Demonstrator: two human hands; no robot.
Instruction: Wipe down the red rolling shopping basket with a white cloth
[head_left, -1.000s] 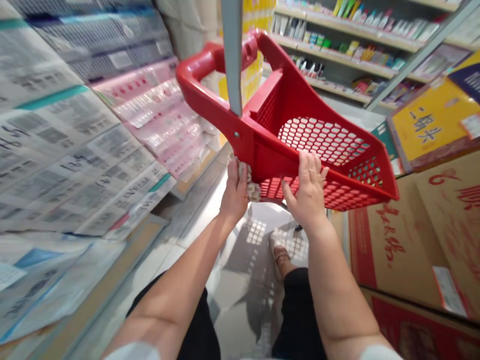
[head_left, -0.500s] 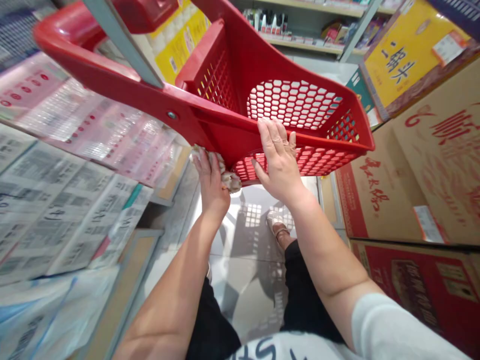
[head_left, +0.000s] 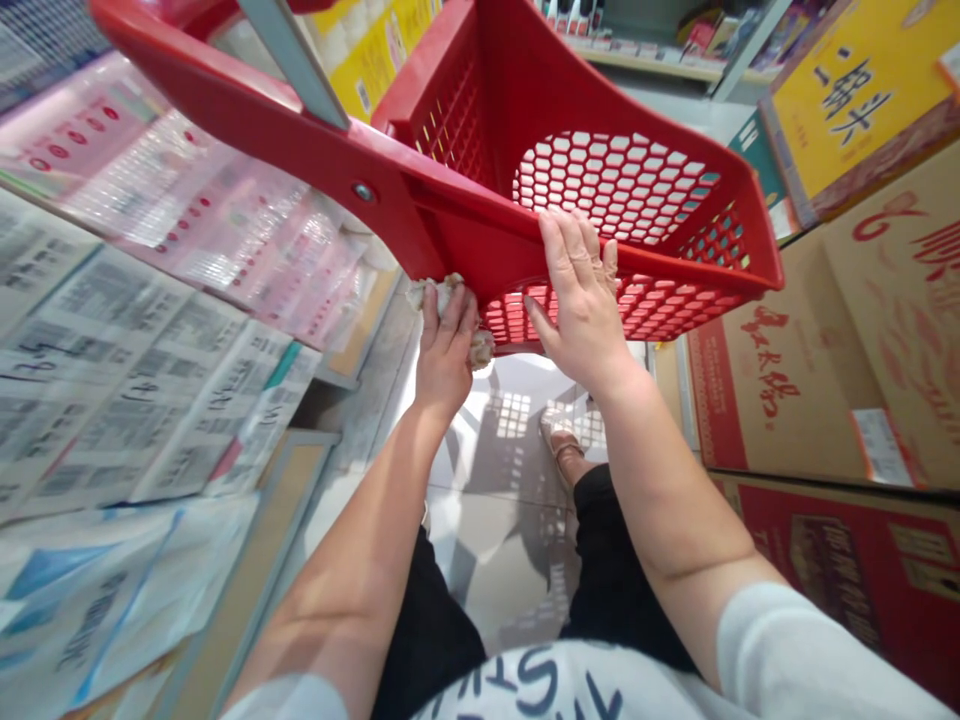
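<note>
A red plastic shopping basket (head_left: 592, 110) with honeycomb-pattern holes and a grey metal handle bar (head_left: 296, 60) fills the upper middle of the head view. My left hand (head_left: 448, 350) presses a crumpled, off-white cloth (head_left: 481, 348) against the basket's lower outer side, its fingers bent over the cloth. On the near upper rim rests my right hand (head_left: 581, 300), fingers hooked over the edge and thumb against the outer wall. The basket is tilted in front of me. Its underside is hidden.
Pink plastic-wrapped packs (head_left: 217, 220) and white printed packs (head_left: 127, 370) are stacked on the left. Cardboard cartons (head_left: 802, 370) and a yellow box (head_left: 855, 100) stand on the right. A shelf (head_left: 652, 65) with small bottles is behind. Below lies a tiled floor (head_left: 487, 540).
The basket and both hands appear shifted slightly right and up in the view. My left hand with the cloth sits a little closer to the basket's perforated part. The right hand keeps its hold.
</note>
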